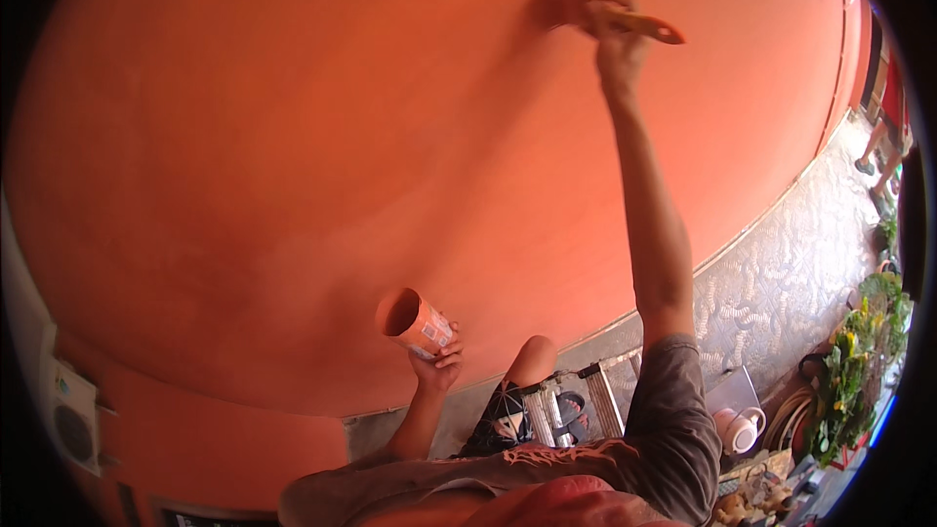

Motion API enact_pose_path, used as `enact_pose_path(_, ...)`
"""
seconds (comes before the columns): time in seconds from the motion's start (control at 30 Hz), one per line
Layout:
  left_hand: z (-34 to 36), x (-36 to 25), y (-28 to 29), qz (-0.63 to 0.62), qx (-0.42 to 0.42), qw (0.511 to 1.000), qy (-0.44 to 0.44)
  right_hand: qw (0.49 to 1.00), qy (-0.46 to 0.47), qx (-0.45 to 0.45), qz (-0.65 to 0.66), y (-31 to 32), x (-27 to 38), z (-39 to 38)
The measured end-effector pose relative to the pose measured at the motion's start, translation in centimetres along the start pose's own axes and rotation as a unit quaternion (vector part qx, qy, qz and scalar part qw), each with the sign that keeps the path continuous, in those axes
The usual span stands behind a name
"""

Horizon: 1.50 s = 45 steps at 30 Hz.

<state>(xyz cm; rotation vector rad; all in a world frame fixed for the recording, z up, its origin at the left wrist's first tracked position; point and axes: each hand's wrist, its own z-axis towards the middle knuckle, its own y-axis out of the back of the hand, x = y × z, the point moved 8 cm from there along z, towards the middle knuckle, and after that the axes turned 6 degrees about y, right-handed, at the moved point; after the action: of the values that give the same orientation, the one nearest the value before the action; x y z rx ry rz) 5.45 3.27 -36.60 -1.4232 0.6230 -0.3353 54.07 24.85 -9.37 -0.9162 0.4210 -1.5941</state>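
Observation:
My right hand (615,27) is stretched far up and closed around a paintbrush (656,27) with a yellow and red handle. The dark bristles point left and appear to meet the orange wall (293,137); slight blur hides the exact contact. Lower down, my left hand (436,363) wraps round a cup-like container (426,330) with an orange rim and a printed label. It is tilted, its dark open mouth facing up and to the left. What lies inside is too dark to make out.
Below me is a metal ladder (605,400), with a sandalled foot beside it. A pinkish pot (739,429), a coiled hose (793,420) and leafy plants (859,361) stand at the lower right. Another person (888,127) is at the far right. An air-conditioner unit (74,418) hangs at the left.

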Motion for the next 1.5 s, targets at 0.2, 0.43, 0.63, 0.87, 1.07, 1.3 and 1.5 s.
enact_pose_path(0.2, 0.6, 0.4, -0.2, -0.007, -0.01, 1.0, 0.004, 0.889, 0.225, -0.071, -0.392, 1.7, 5.5, 2.3)
enact_pose_path(0.43, 2.7, 1.7, 0.0, -0.02, -0.003, 1.0, 0.019, 0.897, 0.095, 0.41, -0.136, -11.4, 8.0, -15.9)
enact_pose_path(0.63, 4.1, 2.8, -1.0, -0.021, -0.004, 0.999, 0.049, 0.994, -0.074, 0.076, 0.038, -1.1, -2.9, -1.9)
enact_pose_path(0.87, 4.0, 2.4, 0.6, -0.024, -0.002, 0.998, 0.05, 0.95, 0.1, -0.173, -0.242, 11.0, 2.4, 8.2)
enact_pose_path(1.07, 4.2, 2.4, 1.9, -0.036, -0.014, 0.998, 0.051, 0.893, 0.25, 0.19, -0.323, -3.7, 2.6, -10.9)
enact_pose_path(1.3, 5.5, 4.2, -1.4, -0.042, 0.002, 0.997, 0.07, 0.963, 0.001, 0.261, 0.068, -5.9, -3.7, -13.1)
enact_pose_path(1.5, 2.8, 2.6, -3.7, -0.005, -0.016, 0.999, 0.041, 0.973, 0.054, -0.166, -0.148, 6.9, 2.6, 2.4)
